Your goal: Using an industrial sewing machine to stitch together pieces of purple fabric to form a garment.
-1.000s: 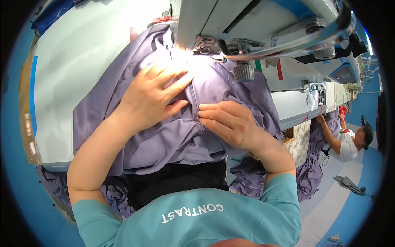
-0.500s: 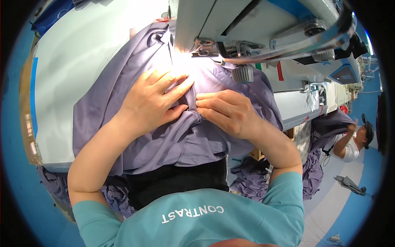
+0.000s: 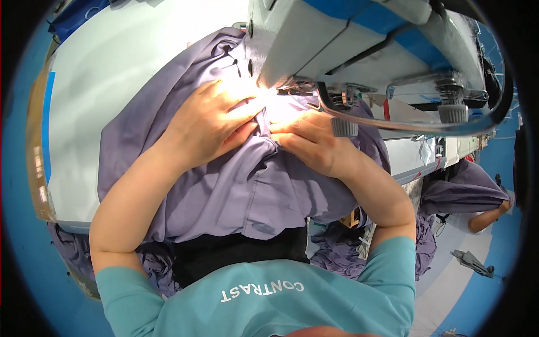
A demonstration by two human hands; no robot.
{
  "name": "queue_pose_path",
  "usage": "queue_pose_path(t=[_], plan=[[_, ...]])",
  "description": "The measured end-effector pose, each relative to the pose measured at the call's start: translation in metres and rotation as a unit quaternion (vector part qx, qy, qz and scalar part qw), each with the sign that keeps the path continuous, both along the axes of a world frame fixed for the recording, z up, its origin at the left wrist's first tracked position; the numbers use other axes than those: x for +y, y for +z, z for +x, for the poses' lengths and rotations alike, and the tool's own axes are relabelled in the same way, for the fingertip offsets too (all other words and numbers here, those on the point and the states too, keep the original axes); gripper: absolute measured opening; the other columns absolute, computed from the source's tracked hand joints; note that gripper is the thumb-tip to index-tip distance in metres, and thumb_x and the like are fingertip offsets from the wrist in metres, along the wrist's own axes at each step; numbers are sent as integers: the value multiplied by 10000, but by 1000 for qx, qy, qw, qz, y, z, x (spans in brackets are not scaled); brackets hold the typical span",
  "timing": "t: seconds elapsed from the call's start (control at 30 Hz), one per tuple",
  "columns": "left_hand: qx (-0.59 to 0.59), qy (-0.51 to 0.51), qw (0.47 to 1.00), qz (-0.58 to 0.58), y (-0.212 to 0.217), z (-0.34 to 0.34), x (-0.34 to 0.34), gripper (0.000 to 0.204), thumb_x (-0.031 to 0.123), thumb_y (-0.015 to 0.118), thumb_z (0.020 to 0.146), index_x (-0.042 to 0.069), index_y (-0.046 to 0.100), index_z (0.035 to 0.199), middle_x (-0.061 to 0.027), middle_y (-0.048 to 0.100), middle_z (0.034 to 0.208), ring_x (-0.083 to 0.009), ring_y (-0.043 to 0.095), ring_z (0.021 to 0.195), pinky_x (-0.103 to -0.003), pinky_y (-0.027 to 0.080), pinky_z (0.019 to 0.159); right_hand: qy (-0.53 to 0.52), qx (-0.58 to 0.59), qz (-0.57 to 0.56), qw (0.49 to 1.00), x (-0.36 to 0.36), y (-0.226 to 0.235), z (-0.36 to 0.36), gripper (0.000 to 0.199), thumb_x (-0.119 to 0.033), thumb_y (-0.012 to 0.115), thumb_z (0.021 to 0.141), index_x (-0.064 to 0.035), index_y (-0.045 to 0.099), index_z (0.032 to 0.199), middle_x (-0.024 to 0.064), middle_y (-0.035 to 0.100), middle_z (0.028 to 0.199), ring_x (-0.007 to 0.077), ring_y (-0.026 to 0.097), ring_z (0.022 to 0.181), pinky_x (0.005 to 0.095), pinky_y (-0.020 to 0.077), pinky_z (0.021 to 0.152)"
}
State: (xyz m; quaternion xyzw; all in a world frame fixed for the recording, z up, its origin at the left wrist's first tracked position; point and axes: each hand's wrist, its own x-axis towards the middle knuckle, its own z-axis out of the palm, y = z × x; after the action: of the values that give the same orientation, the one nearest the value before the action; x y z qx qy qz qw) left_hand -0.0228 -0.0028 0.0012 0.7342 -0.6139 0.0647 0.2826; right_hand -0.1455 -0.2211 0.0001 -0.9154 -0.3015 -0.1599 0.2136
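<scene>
A large piece of purple fabric lies bunched across the white table and hangs over its near edge towards my lap. My left hand lies on it, thumb and forefinger closed on a raised fold. Opposite, my right hand pinches the same fold from the right with its fingers pressed together. Both sets of fingertips are just in front of the sewing machine, close to its needle area. Bright lamplight washes out the cloth there, so the needle and stitching cannot be made out.
The white table extends to the left, with blue tape along its edge. A curved metal rod and knurled knob hang over my right hand. More purple cloth is heaped below the table. At far right, a co-worker's arm holds up purple cloth.
The view has shifted, so the machine looks larger and further right. My hands keep hold of the fold, slightly nearer the machine. The co-worker's purple cloth is now stretched out sideways.
</scene>
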Motion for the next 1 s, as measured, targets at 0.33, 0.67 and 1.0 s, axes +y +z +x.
queue_pose_path(t=[0.33, 0.67, 1.0], plan=[[72, 97, 988, 94, 16, -76, 31, 669, 77, 701, 772, -16, 428, 1375, -236, 396, 1433, -427, 343, 1373, -521, 306, 1125, -117, 60, 20, 991, 39, 37, -61, 449, -170, 710, 840, 3, 596, 1237, 174, 575, 1296, 372, 536, 1236, 449, 460, 998], [-23, 68, 982, 177, 13, -42, 74, 883, 508, 664, 808, 89, 317, 1503, -123, 247, 1587, -304, 191, 1479, -472, 129, 1208, -163, 163, -81, 970, -26, 23, -81, 1110, -465, 792, 653, -132, 222, 1546, 122, 202, 1605, 310, 152, 1491, 502, 210, 1189], [-76, -81, 990, 91, -11, -146, 109, 616, 234, 673, 819, 23, 477, 1364, -144, 518, 1402, -259, 544, 1253, -416, 437, 1042, -109, 170, -102, 974, 0, 14, -151, 963, -760, 532, 720, -192, 391, 1485, 84, 321, 1558, 306, 293, 1441, 470, 360, 1073]])
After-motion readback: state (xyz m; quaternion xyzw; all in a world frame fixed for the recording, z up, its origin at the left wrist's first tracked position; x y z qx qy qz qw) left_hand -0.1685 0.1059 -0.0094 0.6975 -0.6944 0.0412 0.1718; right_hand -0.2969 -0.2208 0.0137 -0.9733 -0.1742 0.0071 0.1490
